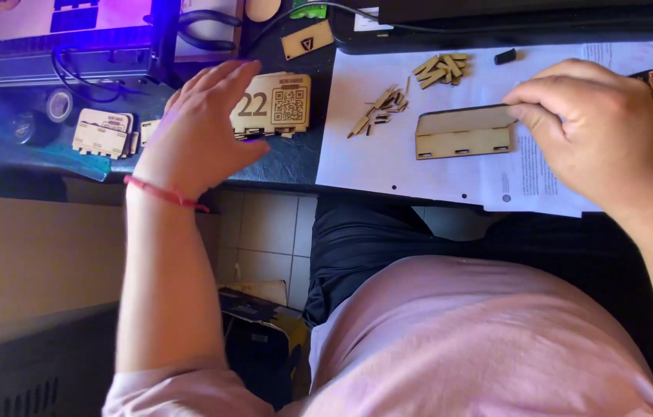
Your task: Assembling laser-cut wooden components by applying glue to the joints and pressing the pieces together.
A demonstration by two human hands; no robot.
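Note:
My left hand (201, 127) lies with fingers spread over a stack of thin wooden plates (276, 104) with an engraved square code, touching its left side on the dark desk. My right hand (601, 127) pinches the right end of a long wooden panel (462, 133) with slots along its lower edge, which rests on white paper sheets (388, 158). A red string bracelet (163, 192) circles my left wrist.
Small wooden offcuts (442, 68) and thin slivers (379, 108) lie on the paper. More wooden plates (102, 133) sit at the left. A laser machine with purple glow (71, 38) stands at the back left, with cables. A small wooden tag (307, 38) lies behind.

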